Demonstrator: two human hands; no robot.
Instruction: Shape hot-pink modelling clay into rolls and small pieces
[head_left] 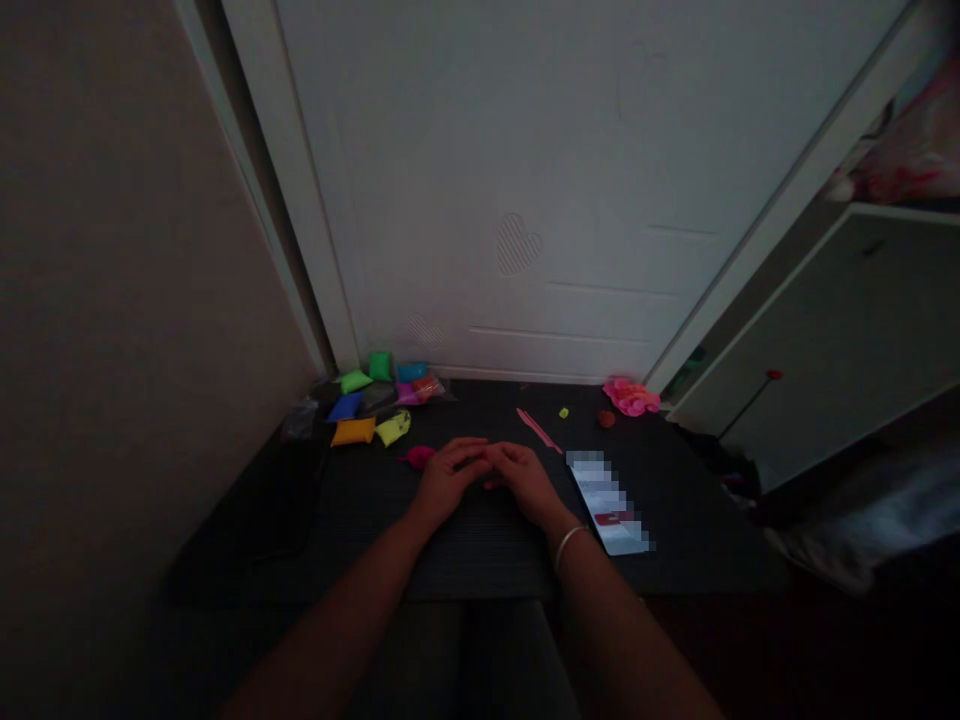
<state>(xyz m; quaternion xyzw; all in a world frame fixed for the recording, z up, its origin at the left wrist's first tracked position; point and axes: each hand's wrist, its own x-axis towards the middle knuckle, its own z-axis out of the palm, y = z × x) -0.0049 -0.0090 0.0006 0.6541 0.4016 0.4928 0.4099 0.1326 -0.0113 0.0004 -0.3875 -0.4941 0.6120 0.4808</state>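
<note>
Over the middle of the dark table, my left hand (454, 472) and my right hand (525, 474) meet at the fingertips. The fingers of both are bent and pressed together around a small spot. A reddish bit seems to show between them, but it is too dim and small to name. Right beside my left hand lies a magenta lump (421, 457), perhaps soft clay, with a thin tail to its left. Beyond my right hand are slim pink sticks (538, 430), like modelling tools. A band circles my right wrist.
Small coloured packets, including an orange one (353, 431) and a yellow one (393, 428), lie back left. A lit phone-like screen (600, 490) rests right of my right arm. Farther back are a yellow-green piece (563, 412), a reddish-brown ball (606, 419) and a crumpled pink thing (631, 397). A white panel (450, 220) stands behind.
</note>
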